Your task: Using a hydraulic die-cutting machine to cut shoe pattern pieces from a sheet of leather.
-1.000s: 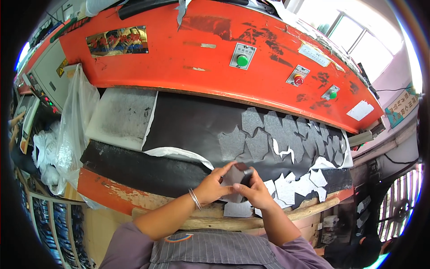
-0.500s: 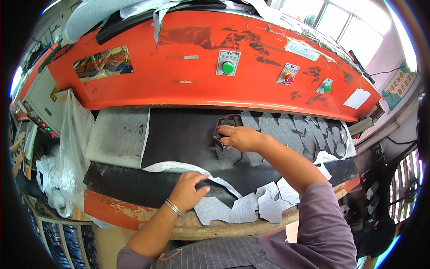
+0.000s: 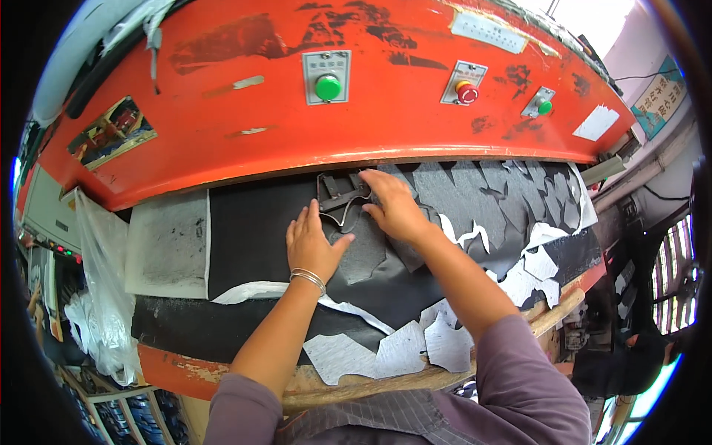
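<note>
A dark metal cutting die (image 3: pixel 343 199), a shaped frame with cross bars and a wavy near edge, lies on a black sheet (image 3: pixel 256 222) under the red machine. With thumb and fingers at its right end, my right hand (image 3: pixel 399 208) grips the die. My left hand (image 3: pixel 313 245) has its fingers stretched out, the fingertips against the die's near left corner and the thumb held apart. Just nearer than the die, a grey cut-out area (image 3: pixel 360 256) shows in the sheet. More grey cut shapes (image 3: pixel 475 193) spread to the right.
The red machine beam (image 3: pixel 245 111) spans the far side, with a green button (image 3: pixel 328 88) and a red knob (image 3: pixel 467 93). Pale cut pieces (image 3: pixel 341 357) lie along the near wooden edge. White scrap strips (image 3: pixel 356 311) cross the bed. A plastic bag (image 3: pixel 111 274) hangs at left.
My left hand has moved up and forward from the near edge to the die. The die and my right hand now sit further left in view. The view has also shifted, and white scraps now show beside my right forearm.
</note>
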Available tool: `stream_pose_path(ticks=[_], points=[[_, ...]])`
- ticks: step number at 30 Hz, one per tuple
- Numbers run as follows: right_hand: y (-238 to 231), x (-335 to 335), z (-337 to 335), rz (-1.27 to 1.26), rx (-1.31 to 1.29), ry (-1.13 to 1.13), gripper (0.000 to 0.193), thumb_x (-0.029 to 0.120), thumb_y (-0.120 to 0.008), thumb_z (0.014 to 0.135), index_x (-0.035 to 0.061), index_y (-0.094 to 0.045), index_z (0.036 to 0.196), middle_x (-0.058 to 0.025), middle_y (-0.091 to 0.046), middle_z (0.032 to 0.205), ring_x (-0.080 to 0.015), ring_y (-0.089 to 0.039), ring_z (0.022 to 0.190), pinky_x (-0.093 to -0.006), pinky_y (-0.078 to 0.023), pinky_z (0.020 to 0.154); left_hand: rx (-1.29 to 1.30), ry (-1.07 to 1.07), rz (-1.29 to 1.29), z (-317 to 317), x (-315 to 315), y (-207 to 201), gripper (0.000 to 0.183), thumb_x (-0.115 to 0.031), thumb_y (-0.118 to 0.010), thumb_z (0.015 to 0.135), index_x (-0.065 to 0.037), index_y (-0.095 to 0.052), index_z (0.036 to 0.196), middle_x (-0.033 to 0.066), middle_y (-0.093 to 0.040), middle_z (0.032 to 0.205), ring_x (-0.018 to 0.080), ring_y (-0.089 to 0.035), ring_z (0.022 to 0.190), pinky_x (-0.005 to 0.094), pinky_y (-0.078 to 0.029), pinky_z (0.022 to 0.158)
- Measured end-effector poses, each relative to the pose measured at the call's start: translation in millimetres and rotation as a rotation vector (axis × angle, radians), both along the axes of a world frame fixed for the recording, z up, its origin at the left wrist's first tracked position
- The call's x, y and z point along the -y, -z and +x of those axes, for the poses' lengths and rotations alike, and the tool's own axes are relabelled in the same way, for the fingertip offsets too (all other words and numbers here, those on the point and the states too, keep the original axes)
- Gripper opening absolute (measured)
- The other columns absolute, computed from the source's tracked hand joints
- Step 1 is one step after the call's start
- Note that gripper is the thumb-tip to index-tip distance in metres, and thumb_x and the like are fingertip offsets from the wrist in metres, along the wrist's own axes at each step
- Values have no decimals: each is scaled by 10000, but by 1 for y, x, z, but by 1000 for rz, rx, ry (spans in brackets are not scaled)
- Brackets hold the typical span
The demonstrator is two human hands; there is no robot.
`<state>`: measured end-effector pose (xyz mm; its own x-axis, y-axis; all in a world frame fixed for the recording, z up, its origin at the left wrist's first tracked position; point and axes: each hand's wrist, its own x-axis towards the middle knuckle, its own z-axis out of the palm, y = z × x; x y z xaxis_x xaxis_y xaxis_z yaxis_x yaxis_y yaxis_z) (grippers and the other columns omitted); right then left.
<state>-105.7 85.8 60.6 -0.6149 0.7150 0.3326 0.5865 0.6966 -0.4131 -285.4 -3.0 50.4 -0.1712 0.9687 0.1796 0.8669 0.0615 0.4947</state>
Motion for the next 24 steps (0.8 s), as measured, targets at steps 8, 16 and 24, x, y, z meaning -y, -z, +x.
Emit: stream_pose_path(ticks=[8,16,24], points=[[19,14,-8,-162,-97,316,698,198,-634,843,-48,-316,1413,-148,-550,1311,-274,-476,1267,-523,-237,1095,-32,-66,132,-3,-10,-2,735,-386,-787,710,7,-513,1268,215,-585,1242,304,-507,1228,434,-309,1080],[20,12,-2,-128,-90,214,720,197,-616,865,-57,-250,1431,-135,-572,1295,-267,-464,1280,-540,-229,1085,76,-22,150,-12,-8,3,769,-382,-806,700,29,-493,1269,228,-645,1141,310,-518,1229,433,-308,1087],[21,14,4,-161,-4,249,695,235,-627,867,-68,-309,1407,-152,-550,1325,-281,-381,1346,-534,-188,1110,46,-53,152,-5,-5,3,810,-269,-860,648,12,-463,1295,186,-637,1157,338,-537,1175,393,-397,1009]])
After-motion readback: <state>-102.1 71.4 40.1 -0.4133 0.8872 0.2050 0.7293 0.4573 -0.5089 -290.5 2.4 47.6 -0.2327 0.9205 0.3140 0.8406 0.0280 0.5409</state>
